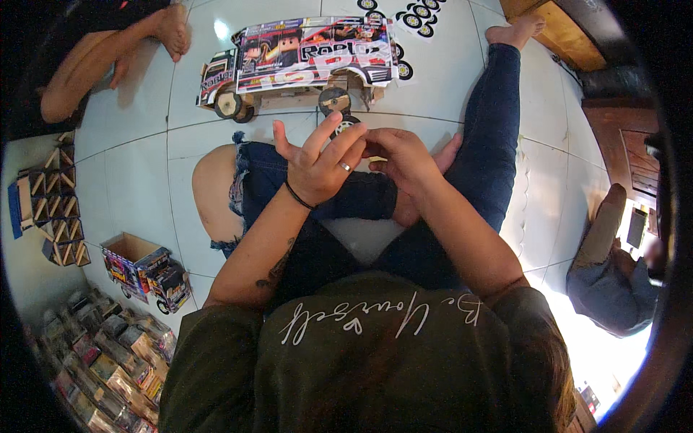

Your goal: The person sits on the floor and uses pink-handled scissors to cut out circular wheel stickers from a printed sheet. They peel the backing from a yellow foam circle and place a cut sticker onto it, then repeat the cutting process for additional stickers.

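In front of my crossed leg, my left hand (pixel 321 160) is raised with its thumb and fingers apart, a ring on one finger. My right hand (pixel 406 157) meets its fingertips in a pinch; whatever is pinched is too hidden to make out. Just beyond the left fingers shows a round wheel with a printed rim (pixel 344 127), partly covered by them; I cannot tell whether they touch it. Behind it stands a cardboard toy truck (pixel 310 54) covered in colourful printed paper, with a bare brown-faced wheel (pixel 334 101) near its rear and another wheel (pixel 228 105) at the front.
Printed wheel cutouts (pixel 419 16) lie on the tiled floor beyond the truck. Another person's bare leg (pixel 108 65) is at the far left. A smaller finished truck (pixel 148 270), stacked cardboard frames (pixel 54 198) and wrapped toys (pixel 108 357) stand at left. A seated person (pixel 613 281) is at right.
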The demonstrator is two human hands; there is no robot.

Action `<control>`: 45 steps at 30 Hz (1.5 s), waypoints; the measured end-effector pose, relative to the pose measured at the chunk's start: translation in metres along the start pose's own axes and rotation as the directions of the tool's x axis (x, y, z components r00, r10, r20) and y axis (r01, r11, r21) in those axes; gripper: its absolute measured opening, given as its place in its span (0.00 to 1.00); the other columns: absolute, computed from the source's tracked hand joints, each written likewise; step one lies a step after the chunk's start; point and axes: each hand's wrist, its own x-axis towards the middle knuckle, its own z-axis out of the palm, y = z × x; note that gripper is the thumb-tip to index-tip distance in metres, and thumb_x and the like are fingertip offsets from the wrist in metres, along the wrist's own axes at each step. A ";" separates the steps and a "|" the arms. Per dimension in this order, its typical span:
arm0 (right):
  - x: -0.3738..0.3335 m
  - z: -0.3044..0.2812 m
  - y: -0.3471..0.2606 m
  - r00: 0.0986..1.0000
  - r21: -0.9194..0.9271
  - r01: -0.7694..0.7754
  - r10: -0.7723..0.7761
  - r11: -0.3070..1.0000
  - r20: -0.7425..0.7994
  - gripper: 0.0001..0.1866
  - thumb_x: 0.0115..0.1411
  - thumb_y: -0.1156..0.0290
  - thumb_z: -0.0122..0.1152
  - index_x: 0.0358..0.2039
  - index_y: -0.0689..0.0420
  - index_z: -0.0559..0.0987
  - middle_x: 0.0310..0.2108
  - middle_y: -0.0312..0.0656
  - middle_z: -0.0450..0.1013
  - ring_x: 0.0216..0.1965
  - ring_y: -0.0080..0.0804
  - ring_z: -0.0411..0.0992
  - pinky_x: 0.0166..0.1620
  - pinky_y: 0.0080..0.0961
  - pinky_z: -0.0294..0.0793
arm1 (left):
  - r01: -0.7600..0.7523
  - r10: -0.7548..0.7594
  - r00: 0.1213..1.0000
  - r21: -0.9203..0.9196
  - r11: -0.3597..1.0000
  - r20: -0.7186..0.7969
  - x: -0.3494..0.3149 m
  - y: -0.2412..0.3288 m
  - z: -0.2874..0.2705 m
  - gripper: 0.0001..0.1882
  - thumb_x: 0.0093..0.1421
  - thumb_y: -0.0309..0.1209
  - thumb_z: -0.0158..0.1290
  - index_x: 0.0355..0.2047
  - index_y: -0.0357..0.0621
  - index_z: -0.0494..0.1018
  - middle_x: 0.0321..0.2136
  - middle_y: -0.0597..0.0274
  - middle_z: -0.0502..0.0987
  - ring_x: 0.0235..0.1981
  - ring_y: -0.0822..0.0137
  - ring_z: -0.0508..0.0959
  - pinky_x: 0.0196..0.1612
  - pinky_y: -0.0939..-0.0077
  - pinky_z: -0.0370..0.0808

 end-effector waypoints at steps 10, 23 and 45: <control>0.046 0.002 -0.008 0.859 -0.642 0.300 -0.493 0.706 -0.141 0.12 0.49 0.66 0.63 0.23 0.64 0.79 0.18 0.38 0.73 0.18 0.19 0.67 0.23 0.18 0.65 | 0.882 -0.762 0.385 -0.451 0.137 0.520 -0.010 -0.036 0.009 0.12 0.58 0.35 0.48 0.36 0.40 0.67 0.31 0.58 0.72 0.29 0.67 0.74 0.32 0.79 0.69; 0.059 0.018 -0.007 0.883 -0.634 0.189 -0.413 0.750 -0.224 0.11 0.49 0.65 0.63 0.22 0.61 0.77 0.19 0.36 0.73 0.21 0.18 0.69 0.23 0.15 0.64 | 0.738 -0.479 0.007 -0.328 -0.590 0.878 -0.014 -0.047 0.034 0.19 0.61 0.42 0.43 0.44 0.40 0.68 0.36 0.59 0.74 0.33 0.69 0.76 0.37 0.78 0.69; 0.066 0.018 -0.009 0.826 -0.819 0.195 -0.541 0.540 -0.160 0.09 0.46 0.69 0.64 0.21 0.63 0.78 0.18 0.36 0.72 0.20 0.18 0.68 0.25 0.15 0.67 | 0.829 -0.575 0.055 -0.358 -0.429 0.816 -0.015 -0.043 0.041 0.17 0.52 0.28 0.57 0.40 0.30 0.70 0.29 0.54 0.76 0.26 0.68 0.78 0.30 0.80 0.75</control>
